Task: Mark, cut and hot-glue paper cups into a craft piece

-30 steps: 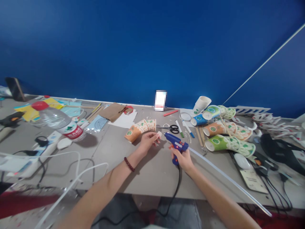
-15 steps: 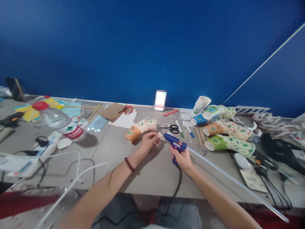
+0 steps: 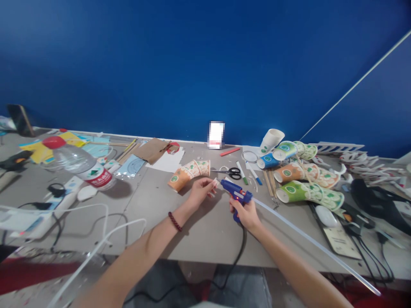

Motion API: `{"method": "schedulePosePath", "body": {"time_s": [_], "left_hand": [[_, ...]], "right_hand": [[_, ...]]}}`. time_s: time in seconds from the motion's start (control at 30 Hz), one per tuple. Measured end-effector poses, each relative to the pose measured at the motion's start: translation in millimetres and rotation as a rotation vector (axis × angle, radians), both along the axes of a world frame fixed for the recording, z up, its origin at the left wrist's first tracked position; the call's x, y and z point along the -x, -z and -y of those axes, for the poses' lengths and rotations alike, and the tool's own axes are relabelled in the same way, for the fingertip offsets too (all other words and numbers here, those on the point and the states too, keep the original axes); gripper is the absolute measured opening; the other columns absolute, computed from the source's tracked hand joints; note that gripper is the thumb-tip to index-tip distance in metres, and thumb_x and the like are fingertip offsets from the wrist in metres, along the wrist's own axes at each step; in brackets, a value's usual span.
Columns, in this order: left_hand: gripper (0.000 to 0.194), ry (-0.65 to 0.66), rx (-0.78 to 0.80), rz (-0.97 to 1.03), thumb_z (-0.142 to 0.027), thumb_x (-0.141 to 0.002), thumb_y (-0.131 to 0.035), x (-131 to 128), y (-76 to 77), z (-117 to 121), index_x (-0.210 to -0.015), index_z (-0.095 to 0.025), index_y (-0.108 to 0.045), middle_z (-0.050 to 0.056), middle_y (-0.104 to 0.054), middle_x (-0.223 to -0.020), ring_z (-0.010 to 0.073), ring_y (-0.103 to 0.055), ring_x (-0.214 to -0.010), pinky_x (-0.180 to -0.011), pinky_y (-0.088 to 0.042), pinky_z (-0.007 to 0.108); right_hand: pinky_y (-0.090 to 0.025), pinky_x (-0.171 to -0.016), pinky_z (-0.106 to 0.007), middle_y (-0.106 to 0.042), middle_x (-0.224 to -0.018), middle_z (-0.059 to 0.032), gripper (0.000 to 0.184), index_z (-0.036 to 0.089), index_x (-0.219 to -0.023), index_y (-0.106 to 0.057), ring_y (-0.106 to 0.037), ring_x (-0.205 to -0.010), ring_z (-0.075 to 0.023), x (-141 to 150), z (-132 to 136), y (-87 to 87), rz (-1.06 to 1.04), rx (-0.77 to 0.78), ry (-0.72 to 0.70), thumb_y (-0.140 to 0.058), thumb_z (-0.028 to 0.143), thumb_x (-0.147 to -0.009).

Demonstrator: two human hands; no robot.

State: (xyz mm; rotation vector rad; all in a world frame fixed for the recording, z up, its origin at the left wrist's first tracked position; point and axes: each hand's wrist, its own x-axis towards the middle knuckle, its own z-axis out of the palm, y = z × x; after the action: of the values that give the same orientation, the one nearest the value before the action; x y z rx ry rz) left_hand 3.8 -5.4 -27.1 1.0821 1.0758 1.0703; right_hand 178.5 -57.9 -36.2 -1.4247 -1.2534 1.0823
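My right hand (image 3: 245, 211) is wrapped round the handle of a blue hot glue gun (image 3: 233, 189), whose red light glows. A long translucent glue stick (image 3: 308, 236) sticks out of its back. The nozzle points left, close to the fingertips of my left hand (image 3: 203, 191). Those fingers are pinched on a small white piece (image 3: 215, 183), too small to make out. Just beyond my left hand, joined orange patterned paper cups (image 3: 189, 173) lie on the table. Black-handled scissors (image 3: 233, 173) rest behind the glue gun.
A water bottle (image 3: 86, 164) and a power strip (image 3: 48, 214) are at left. More joined paper cups (image 3: 310, 194) lie at right, near markers (image 3: 242, 173) and wooden sticks (image 3: 270, 184). The glue gun's black cord (image 3: 239, 252) hangs over the table's front edge.
The glue stick's far end has swung slightly left and up with a small tilt of the glue gun. My left hand has hardly moved.
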Motion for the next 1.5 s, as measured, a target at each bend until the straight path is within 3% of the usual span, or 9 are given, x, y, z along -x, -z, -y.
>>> {"method": "schedulePosePath", "body": {"time_s": [0.63, 0.7, 0.83, 0.9, 1.17, 1.5], "left_hand": [[0.035, 0.018, -0.017, -0.064, -0.051, -0.072, -0.071, -1.1, 5.4, -0.3, -0.070, -0.016, -0.065, 0.002, -0.061, -0.063, 0.0113, -0.055, -0.057, -0.050, -0.044, 0.021], [0.034, -0.005, -0.084, -0.125, -0.050, -0.074, -0.070, 0.9, 6.1, -1.8, -0.071, -0.017, -0.065, 0.002, -0.061, -0.064, 0.0124, -0.055, -0.058, -0.051, -0.044, 0.022], [0.025, -0.127, -0.442, -0.337, -0.043, -0.080, -0.066, 7.1, 5.0, -4.9, -0.071, -0.019, -0.065, 0.006, -0.065, -0.082, 0.0155, -0.058, -0.075, -0.057, -0.043, 0.023], [0.022, -0.122, -0.508, -0.388, -0.039, -0.083, -0.062, 8.3, 5.3, -5.2, -0.073, -0.020, -0.066, 0.005, -0.066, -0.082, 0.0149, -0.058, -0.075, -0.059, -0.043, 0.023], [0.035, -0.007, -0.100, -0.077, -0.049, -0.069, -0.073, -0.8, 8.3, -2.1, -0.067, -0.017, -0.060, 0.000, -0.061, -0.062, 0.0090, -0.052, -0.051, -0.051, -0.043, 0.022], [0.038, -0.039, -0.040, -0.029, -0.051, -0.066, -0.076, 1.3, 0.8, -2.6, -0.065, -0.016, -0.062, 0.000, -0.062, -0.061, 0.0083, -0.052, -0.050, -0.050, -0.043, 0.022]], "right_hand": [[-0.045, -0.048, -0.026, -0.057, -0.047, -0.0022, 0.031, 0.019, -0.054, -0.058, -0.053, -0.045, -0.0133, -2.5, -1.2, 1.3, 0.013, -0.001, 0.020, -0.062, 0.046, -0.068], [-0.044, -0.046, -0.026, -0.056, -0.046, -0.0019, 0.031, 0.019, -0.055, -0.058, -0.052, -0.044, -0.0134, -2.1, -1.0, 0.1, 0.003, 0.003, 0.029, -0.063, 0.046, -0.067], [-0.045, -0.045, -0.026, -0.056, -0.046, -0.0013, 0.032, 0.020, -0.053, -0.056, -0.052, -0.043, -0.0132, -1.5, 0.0, -2.9, -0.014, -0.002, 0.036, -0.065, 0.048, -0.067], [-0.045, -0.044, -0.025, -0.056, -0.046, -0.0017, 0.035, 0.020, -0.051, -0.055, -0.052, -0.043, -0.0130, -1.4, 0.3, -3.3, -0.008, -0.004, 0.038, -0.065, 0.048, -0.067], [-0.042, -0.042, -0.024, -0.056, -0.045, -0.0019, 0.033, 0.019, -0.053, -0.057, -0.051, -0.043, -0.0127, -3.2, -0.9, 0.8, -0.010, -0.004, 0.027, -0.064, 0.047, -0.069], [-0.046, -0.047, -0.025, -0.059, -0.047, -0.0041, 0.034, 0.018, -0.051, -0.057, -0.054, -0.045, -0.0134, -2.3, 0.6, 0.1, 0.018, -0.016, -0.016, -0.062, 0.046, -0.070]]}}
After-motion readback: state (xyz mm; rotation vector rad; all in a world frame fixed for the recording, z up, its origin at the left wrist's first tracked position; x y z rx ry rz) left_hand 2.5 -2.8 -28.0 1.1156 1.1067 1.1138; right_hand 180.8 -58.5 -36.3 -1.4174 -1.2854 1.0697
